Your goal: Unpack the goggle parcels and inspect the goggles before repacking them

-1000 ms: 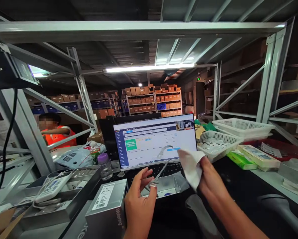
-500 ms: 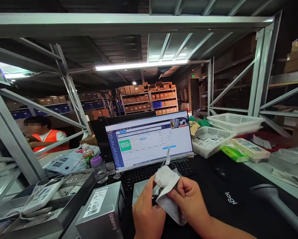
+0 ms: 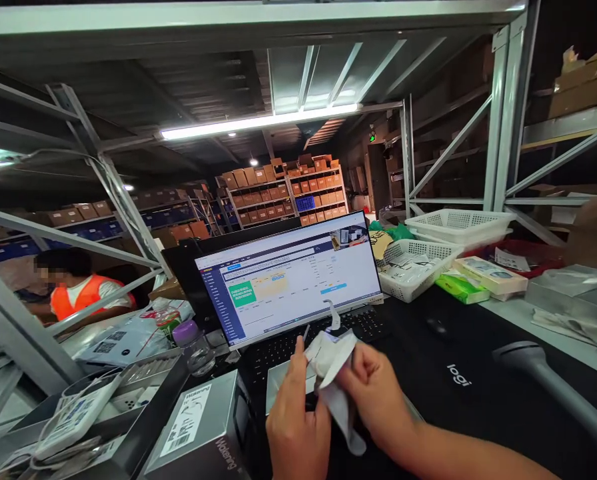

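Observation:
My right hand [image 3: 378,395] pinches a pale grey-white cloth [image 3: 342,408], whose lower end hangs down between my hands. My left hand [image 3: 297,420] is closed around a white object, mostly hidden by the cloth and fingers; its kind cannot be made out. A curved white hook-like piece [image 3: 334,316] sticks up from it above the cloth. Under and behind my hands lies a light grey open box [image 3: 275,381], partly covered. A grey carton marked "Wakening" [image 3: 198,420] with a picture label stands left of my left hand.
Behind my hands are a keyboard [image 3: 268,358] and a lit monitor [image 3: 288,280]. A barcode scanner [image 3: 521,363] lies on the black desk mat [image 3: 428,380] at right. White baskets [image 3: 418,283] stand at back right. A parts tray [image 3: 113,427] and purple-capped bottle [image 3: 198,350] are left. A co-worker in an orange vest [image 3: 86,293] sits beyond.
The cloth has shifted over the white object, folding narrower and hanging lower. My right hand has moved only slightly. The whole view has tilted and shifted.

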The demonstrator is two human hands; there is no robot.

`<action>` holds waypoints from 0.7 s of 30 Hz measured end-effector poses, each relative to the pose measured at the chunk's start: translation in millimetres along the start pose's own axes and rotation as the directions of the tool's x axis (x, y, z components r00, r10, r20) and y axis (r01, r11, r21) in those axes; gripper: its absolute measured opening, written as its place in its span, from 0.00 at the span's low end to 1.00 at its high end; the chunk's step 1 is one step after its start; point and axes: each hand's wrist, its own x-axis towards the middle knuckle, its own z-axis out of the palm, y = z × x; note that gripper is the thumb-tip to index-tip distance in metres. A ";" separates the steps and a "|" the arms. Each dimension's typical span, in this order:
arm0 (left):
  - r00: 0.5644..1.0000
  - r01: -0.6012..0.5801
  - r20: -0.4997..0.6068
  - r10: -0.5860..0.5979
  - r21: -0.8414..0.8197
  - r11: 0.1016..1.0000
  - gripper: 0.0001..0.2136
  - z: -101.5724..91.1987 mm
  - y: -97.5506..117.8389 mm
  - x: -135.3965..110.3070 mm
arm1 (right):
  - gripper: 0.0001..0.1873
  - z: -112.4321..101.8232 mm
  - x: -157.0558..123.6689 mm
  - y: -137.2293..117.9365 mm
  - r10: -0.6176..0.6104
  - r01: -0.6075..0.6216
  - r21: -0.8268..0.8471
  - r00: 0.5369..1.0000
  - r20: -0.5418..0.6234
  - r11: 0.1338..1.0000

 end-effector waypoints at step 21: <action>0.997 -0.069 0.023 0.070 -0.036 0.997 0.29 2.7 -9.0 7.8 | 0.34 -2.4 5.9 9.8 -0.006 0.012 0.076 0.996 -0.089 0.997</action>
